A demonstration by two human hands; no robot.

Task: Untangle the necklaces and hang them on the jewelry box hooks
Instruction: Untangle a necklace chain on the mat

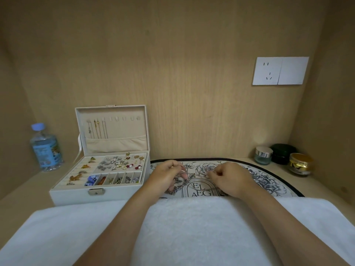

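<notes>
Standing open, the jewelry box (96, 196) holds earrings (117, 164) below, hung necklaces (97, 129) above.

I see a water bottle (46, 148) with a blue cap upright near the counter's (23, 198) back left corner. Back right corner: three jars close together, a clear glass jar (263, 155) with a silver lid, a dark green jar (282, 153) just behind it, and a gold jar (300, 164) in front on the right. A floral mat (269, 179) lies mid-counter, its near part under a white towel (192, 227) along the front edge. A white wall socket (280, 71) sits on the back panel, upper right.
</notes>
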